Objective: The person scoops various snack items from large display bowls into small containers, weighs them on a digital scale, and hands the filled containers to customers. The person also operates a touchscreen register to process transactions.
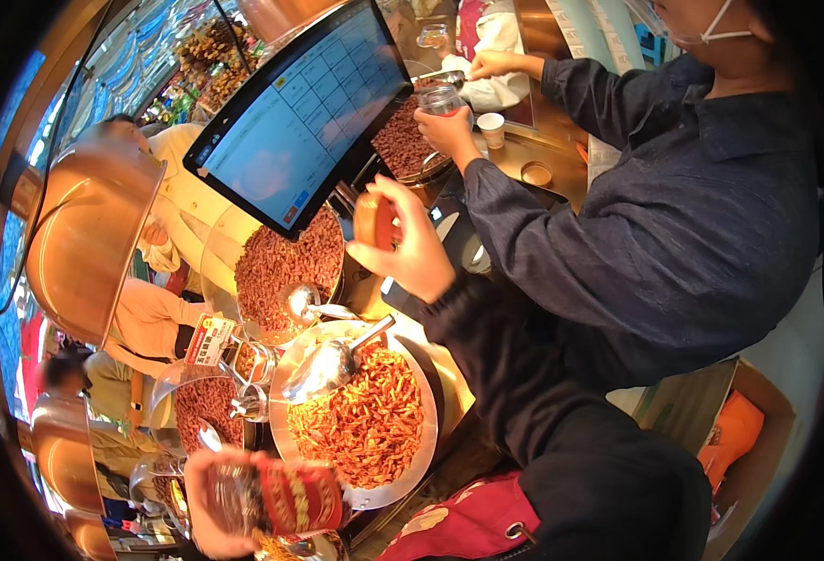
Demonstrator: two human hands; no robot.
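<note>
My left hand (pixel 215 505) holds a clear jar (pixel 303 498) with a red label bearing writing and dark contents; it is blurred. In my right hand (pixel 419 249), between thumb and fingers, is a round gold-coloured lid (pixel 375 221) with a red side. Beside the jar stands a wide metal bowl (pixel 426 456) of reddish-brown fried strips (pixel 356 435). A metal scoop (pixel 328 368) rests on that food, its handle towards the upper right. Jar and lid are apart. Part of a red apron (pixel 468 519) shows below my black sleeve.
A tablet-like screen (pixel 307 105) stands above a bowl of dark red pieces (pixel 289 270) with another scoop (pixel 303 301). A co-worker in dark clothing (pixel 636 238) holds a clear jar (pixel 442 102) and a scoop (pixel 450 77). Copper lamps (pixel 89 245) hang at left; people stand beyond.
</note>
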